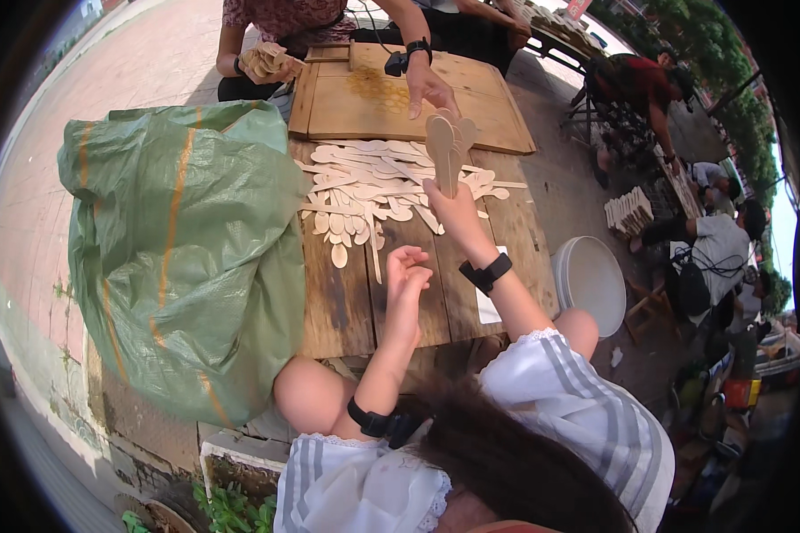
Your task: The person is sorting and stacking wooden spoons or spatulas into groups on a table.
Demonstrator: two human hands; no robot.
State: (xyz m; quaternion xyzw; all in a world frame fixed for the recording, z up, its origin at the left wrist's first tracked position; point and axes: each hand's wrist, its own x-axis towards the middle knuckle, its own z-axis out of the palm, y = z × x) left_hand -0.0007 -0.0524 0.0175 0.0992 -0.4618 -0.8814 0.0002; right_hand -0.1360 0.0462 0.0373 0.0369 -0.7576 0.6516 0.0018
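Right hand (pixel 456 213) pinches a fanned bunch of wooden spoons (pixel 448 147) by the handles; light, stiff, thin, likely snappable. Left hand (pixel 406 275) curled, empty.

A fan of pale, flat wooden spoons (pixel 446 147) stands upright, bowls up, above the table. More identical spoons (pixel 373 191) lie scattered in a loose heap on the worn plank tabletop (pixel 347 302).

sack (pixel 182 258) left of table (pixel 347 302) | spoon pile (pixel 373 191) on table | board (pixel 400 102) behind pile
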